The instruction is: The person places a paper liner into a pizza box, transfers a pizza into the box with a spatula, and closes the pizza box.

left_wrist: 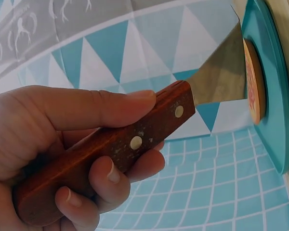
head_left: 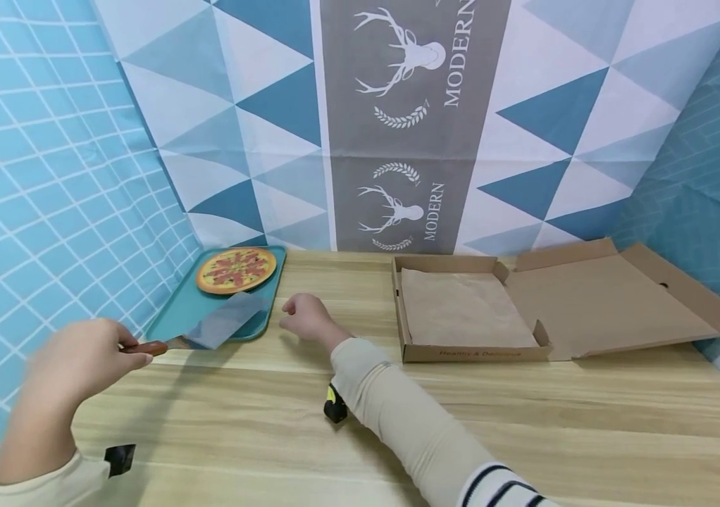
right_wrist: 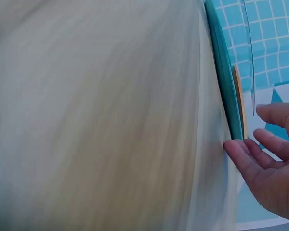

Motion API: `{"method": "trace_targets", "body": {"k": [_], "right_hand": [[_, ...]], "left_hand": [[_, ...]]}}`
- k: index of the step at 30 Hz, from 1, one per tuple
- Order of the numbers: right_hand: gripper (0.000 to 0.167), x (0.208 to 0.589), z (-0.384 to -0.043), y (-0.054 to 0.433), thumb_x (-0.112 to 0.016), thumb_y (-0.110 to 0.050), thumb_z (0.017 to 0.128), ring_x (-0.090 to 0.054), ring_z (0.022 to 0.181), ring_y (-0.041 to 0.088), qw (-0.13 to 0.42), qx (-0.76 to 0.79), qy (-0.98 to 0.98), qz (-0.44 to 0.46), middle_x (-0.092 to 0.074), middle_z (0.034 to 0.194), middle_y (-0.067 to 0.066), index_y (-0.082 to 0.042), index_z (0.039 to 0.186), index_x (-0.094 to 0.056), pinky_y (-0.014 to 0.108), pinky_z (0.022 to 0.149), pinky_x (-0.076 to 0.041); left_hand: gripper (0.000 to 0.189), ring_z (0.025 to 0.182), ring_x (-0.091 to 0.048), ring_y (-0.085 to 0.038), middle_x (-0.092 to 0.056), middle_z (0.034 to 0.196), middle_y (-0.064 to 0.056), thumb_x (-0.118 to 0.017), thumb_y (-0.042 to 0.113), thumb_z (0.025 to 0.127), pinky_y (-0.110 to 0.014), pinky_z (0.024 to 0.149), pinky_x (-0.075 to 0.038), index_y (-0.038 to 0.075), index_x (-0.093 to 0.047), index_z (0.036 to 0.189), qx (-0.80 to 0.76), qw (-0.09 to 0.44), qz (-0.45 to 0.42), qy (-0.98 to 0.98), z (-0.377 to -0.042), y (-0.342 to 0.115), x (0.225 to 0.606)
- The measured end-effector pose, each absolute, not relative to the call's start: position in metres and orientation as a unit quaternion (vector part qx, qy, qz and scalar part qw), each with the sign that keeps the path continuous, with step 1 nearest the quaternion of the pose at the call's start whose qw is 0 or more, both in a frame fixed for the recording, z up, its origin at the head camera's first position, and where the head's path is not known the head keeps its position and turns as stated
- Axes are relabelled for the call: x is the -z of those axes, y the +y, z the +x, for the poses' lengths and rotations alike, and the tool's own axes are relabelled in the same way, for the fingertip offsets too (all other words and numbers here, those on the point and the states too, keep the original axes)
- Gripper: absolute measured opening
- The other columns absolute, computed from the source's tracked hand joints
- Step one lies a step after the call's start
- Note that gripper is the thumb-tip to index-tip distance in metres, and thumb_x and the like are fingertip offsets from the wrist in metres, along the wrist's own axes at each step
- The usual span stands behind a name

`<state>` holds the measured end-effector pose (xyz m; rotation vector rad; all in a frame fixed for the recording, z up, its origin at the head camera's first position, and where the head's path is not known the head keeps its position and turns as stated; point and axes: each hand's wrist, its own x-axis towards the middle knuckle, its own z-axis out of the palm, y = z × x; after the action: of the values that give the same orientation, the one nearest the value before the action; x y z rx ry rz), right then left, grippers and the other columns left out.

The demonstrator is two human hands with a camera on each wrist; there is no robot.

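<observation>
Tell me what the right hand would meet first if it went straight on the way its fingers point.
Likely the spatula blade, ahead of the right hand in the head view, or, if it travels lower, the teal tray. Their heights are hard to judge.

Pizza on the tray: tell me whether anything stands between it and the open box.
Yes: the tray's raised rim beside the pizza, the right hand toward the near side of the gap, and the box's low left wall.

The blade [left_wrist: 224, 72] is shiny metal, the handle [left_wrist: 106, 150] scuffed wood, the box [head_left: 420, 353] matt cardboard.
</observation>
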<state>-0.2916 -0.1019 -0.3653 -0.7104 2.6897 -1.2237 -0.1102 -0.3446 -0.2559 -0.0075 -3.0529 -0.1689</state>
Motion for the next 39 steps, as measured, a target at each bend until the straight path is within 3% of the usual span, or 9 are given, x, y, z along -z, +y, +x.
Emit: {"method": "trace_targets", "body": {"k": [4, 7, 10, 14, 19, 24, 28, 33, 39], "right_hand": [[0.028, 0.363, -0.287, -0.121, -0.073, -0.017, 0.088, -0.061, 0.068, 0.010, 0.064, 0.441, 0.878, -0.174, -0.063, 0.090, 0.002, -0.002, 0.111, -0.065, 0.024, 0.077, -0.049], [0.021, 0.361, -0.283, -0.135, -0.073, -0.018, 0.088, -0.050, 0.052, 0.010, 0.075, 0.452, 0.879, -0.133, -0.052, 0.071, 0.000, -0.001, 0.095, -0.062, 0.023, 0.065, -0.043], [0.021, 0.361, -0.278, -0.148, -0.074, -0.020, 0.088, -0.052, 0.061, 0.010, 0.063, 0.430, 0.893, -0.115, -0.052, 0.073, -0.002, -0.003, 0.091, -0.062, 0.022, 0.064, -0.042], [0.020, 0.361, -0.272, -0.160, -0.076, -0.022, 0.086, -0.061, 0.080, 0.012, 0.050, 0.408, 0.906, -0.096, -0.066, 0.086, -0.002, -0.008, 0.097, -0.069, 0.023, 0.072, -0.049], [0.017, 0.361, -0.270, -0.168, -0.080, -0.019, 0.082, -0.059, 0.057, 0.010, 0.062, 0.446, 0.892, -0.042, -0.063, 0.073, 0.002, -0.008, 0.087, -0.067, 0.023, 0.063, -0.049], [0.024, 0.363, -0.271, -0.170, -0.080, -0.012, 0.080, -0.058, 0.044, 0.008, 0.055, 0.489, 0.871, -0.001, -0.063, 0.078, 0.002, -0.006, 0.100, -0.068, 0.019, 0.061, -0.049], [0.027, 0.365, -0.270, -0.169, -0.077, -0.008, 0.080, -0.058, 0.052, 0.008, 0.046, 0.495, 0.868, 0.013, -0.064, 0.077, 0.000, -0.007, 0.106, -0.070, 0.020, 0.063, -0.049], [0.020, 0.366, -0.267, -0.167, -0.075, -0.004, 0.079, -0.058, 0.075, 0.012, 0.044, 0.497, 0.866, 0.020, -0.065, 0.089, -0.001, -0.008, 0.098, -0.070, 0.024, 0.070, -0.050], [0.019, 0.369, -0.268, -0.165, -0.076, -0.004, 0.077, -0.061, 0.086, 0.013, 0.028, 0.510, 0.859, 0.034, -0.067, 0.092, -0.002, -0.010, 0.094, -0.071, 0.027, 0.077, -0.051]], "left_hand": [[0.025, 0.059, -0.050, -0.018, -0.063, 0.072, -0.004, -0.072, 0.030, 0.083, -0.037, 0.050, -0.040, 0.006, -0.074, 0.081, 0.050, 0.020, 0.017, -0.998, -0.113, -0.354, 0.254], [0.025, 0.061, -0.050, -0.019, -0.064, 0.073, -0.006, -0.073, 0.031, 0.083, -0.037, 0.050, -0.040, 0.006, -0.074, 0.081, 0.051, 0.013, 0.026, -0.998, -0.114, -0.361, 0.255], [0.026, 0.062, -0.053, -0.021, -0.065, 0.075, -0.008, -0.073, 0.032, 0.083, -0.040, 0.051, -0.042, 0.007, -0.075, 0.082, 0.054, 0.007, 0.031, -0.998, -0.114, -0.366, 0.259], [0.028, 0.064, -0.054, -0.022, -0.066, 0.077, -0.010, -0.073, 0.032, 0.083, -0.044, 0.053, -0.045, 0.004, -0.075, 0.083, 0.059, -0.010, 0.038, -0.997, -0.113, -0.371, 0.263], [0.028, 0.064, -0.053, -0.021, -0.066, 0.076, -0.008, -0.072, 0.030, 0.084, -0.043, 0.054, -0.045, 0.002, -0.075, 0.085, 0.062, -0.026, 0.043, -0.997, -0.114, -0.373, 0.263], [0.029, 0.062, -0.051, -0.019, -0.065, 0.076, -0.007, -0.071, 0.032, 0.085, -0.039, 0.052, -0.043, 0.003, -0.076, 0.087, 0.063, -0.026, 0.036, -0.997, -0.117, -0.375, 0.261], [0.029, 0.063, -0.051, -0.018, -0.066, 0.078, -0.009, -0.072, 0.031, 0.085, -0.039, 0.053, -0.043, 0.003, -0.076, 0.088, 0.061, -0.023, 0.032, -0.997, -0.118, -0.379, 0.263], [0.026, 0.063, -0.050, -0.019, -0.065, 0.076, -0.006, -0.072, 0.030, 0.085, -0.041, 0.054, -0.044, 0.005, -0.075, 0.083, 0.056, -0.029, 0.033, -0.997, -0.118, -0.383, 0.265], [0.026, 0.061, -0.048, -0.020, -0.059, 0.068, -0.002, -0.068, 0.030, 0.089, -0.038, 0.053, -0.040, 0.007, -0.074, 0.079, 0.063, -0.052, 0.041, -0.996, -0.124, -0.380, 0.266]]}}
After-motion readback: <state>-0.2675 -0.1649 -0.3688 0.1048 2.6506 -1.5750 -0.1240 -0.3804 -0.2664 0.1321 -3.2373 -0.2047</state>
